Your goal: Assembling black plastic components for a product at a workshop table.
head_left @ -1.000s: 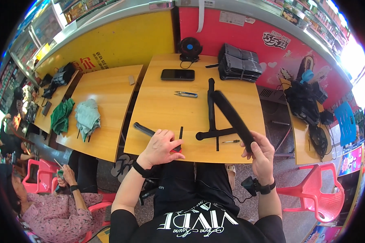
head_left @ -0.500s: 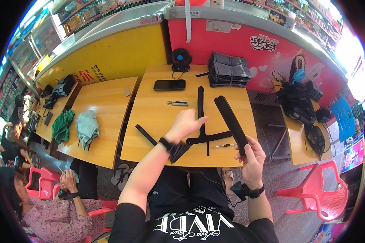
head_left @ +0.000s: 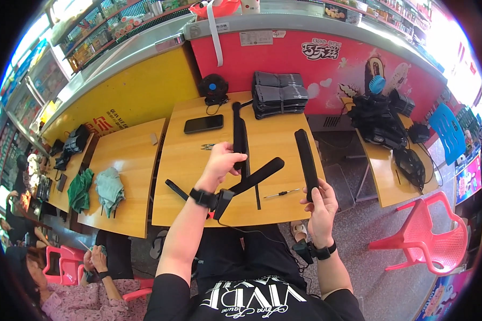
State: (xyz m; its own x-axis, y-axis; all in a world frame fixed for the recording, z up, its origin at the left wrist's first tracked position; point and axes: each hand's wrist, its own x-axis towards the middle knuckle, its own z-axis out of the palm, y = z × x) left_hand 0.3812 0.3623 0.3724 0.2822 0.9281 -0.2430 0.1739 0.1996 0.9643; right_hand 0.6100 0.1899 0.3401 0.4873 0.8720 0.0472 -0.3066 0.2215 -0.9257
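Note:
Upright over the table's right side is a long black padded strip [head_left: 305, 158], its lower end gripped in my right hand [head_left: 322, 207]. The thumb of that hand presses on the strip's face. My left hand [head_left: 222, 165] closes round the lower part of another black strip [head_left: 237, 128], raised at the middle of the table. Behind it lies a further dark strip [head_left: 246, 147], partly covered. A wide black strip [head_left: 262, 174] slants across the near middle, one end by my left wrist. A shorter black strip [head_left: 175, 189] lies left of my left hand.
On the wooden table [head_left: 193, 160] are a phone [head_left: 204, 124], snips [head_left: 207, 146] partly behind my left hand, a thin pointed tool [head_left: 281, 193], a small fan [head_left: 213, 87] and stacked dark folded packs [head_left: 279, 95]. A pink chair [head_left: 423, 241] stands right; a seated person [head_left: 85, 294] is left.
My left hand has closed on a black strip and lifted it off the table. The slanting strip has swung its right end farther up. The whole view has shifted a little.

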